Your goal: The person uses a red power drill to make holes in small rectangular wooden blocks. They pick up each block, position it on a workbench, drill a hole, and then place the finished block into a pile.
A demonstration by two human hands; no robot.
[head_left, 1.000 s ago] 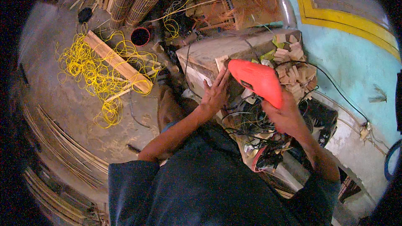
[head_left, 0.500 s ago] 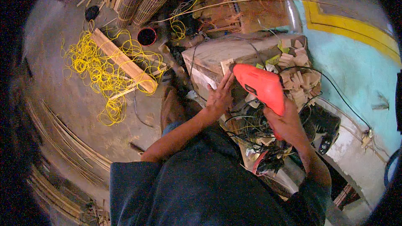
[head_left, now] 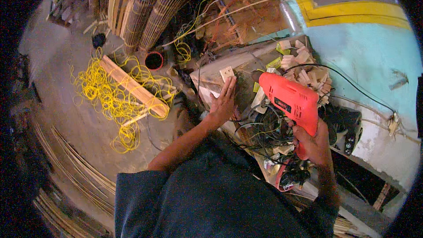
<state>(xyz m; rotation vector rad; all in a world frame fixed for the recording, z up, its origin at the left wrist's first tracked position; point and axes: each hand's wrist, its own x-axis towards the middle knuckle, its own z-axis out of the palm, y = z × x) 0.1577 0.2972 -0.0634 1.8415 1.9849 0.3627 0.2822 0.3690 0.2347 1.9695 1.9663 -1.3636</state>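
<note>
A red-orange power drill [head_left: 294, 99] is gripped by its handle in my right hand [head_left: 313, 143]. Its nose points up and to the left, apart from the small pale wooden block [head_left: 227, 73] lying on the workbench top [head_left: 251, 63]. Dark spots, perhaps holes, show on the block. My left hand [head_left: 223, 105] rests with fingers stretched out, the fingertips on the block's near edge. Beyond the drill lies a heap of small cut wood blocks [head_left: 308, 68], with bits of yellow-green material beside it.
Tangled black cables [head_left: 264, 128] and a dark machine [head_left: 343, 128] lie right of my body. On the floor at left, a plank [head_left: 134, 86] lies amid tangled yellow cord [head_left: 103, 88]. Rolled slatted blinds [head_left: 154, 13] stand at the back, near a dark round container [head_left: 154, 61].
The drill has moved right and back toward me, away from the block, whose spotted top now shows. My left hand stays at the block. The whole view has shifted a little.
</note>
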